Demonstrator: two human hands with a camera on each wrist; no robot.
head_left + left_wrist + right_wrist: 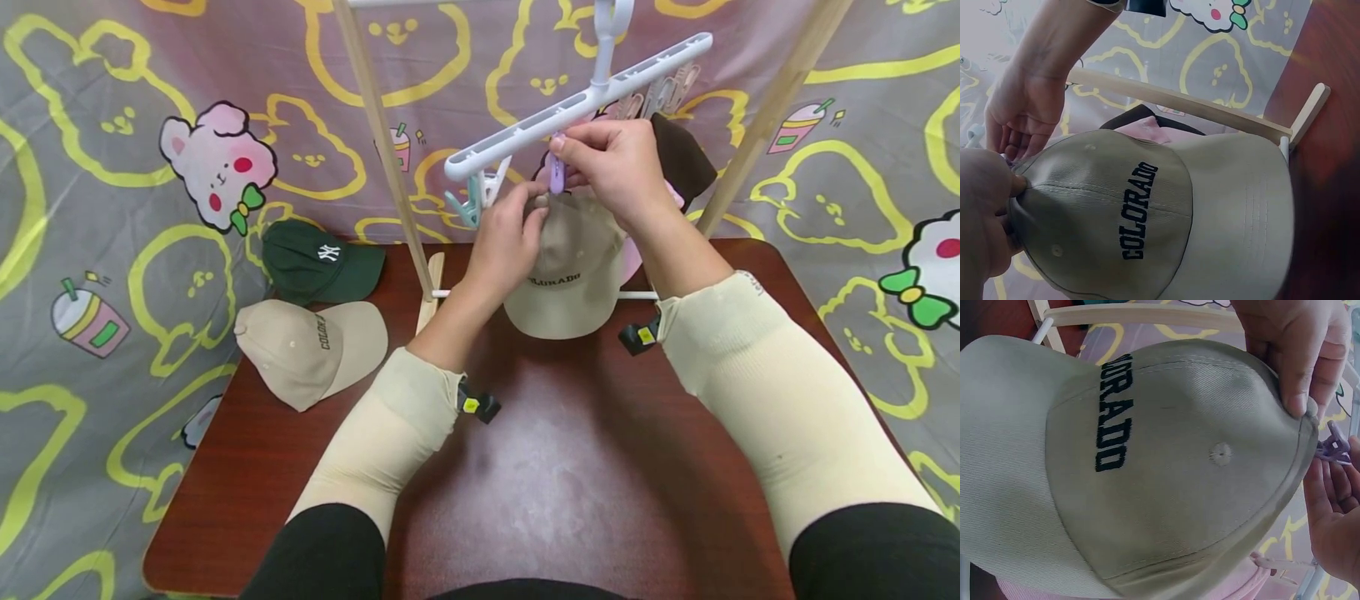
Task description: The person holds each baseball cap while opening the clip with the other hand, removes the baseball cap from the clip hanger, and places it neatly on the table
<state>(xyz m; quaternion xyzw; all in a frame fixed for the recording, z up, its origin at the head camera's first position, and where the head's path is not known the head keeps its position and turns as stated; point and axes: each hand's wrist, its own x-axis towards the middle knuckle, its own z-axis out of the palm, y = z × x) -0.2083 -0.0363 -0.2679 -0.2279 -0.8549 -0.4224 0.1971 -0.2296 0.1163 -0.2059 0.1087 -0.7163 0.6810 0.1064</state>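
Note:
A beige cap (564, 275) with dark COLORADO lettering hangs brim-down beneath a white hanger bar (525, 127). My left hand (510, 233) pinches the top of its crown between thumb and fingers, as the right wrist view shows (1297, 369). Close by, my right hand (618, 162) pinches a purple clothespin (557, 171) that dangles from the bar. In the right wrist view the purple clothespin (1333, 447) sits right at the cap's crown edge. White and teal clothespins (471, 202) hang at the bar's left end.
On the table (525, 500), a green cap (318, 262) and another beige cap (307, 350) lie at the left. Wooden posts (386, 150) frame the hanger. Behind the held cap hang a dark brown cap (682, 162) and a pink one (632, 260); more clothespins (678, 87) are at the right.

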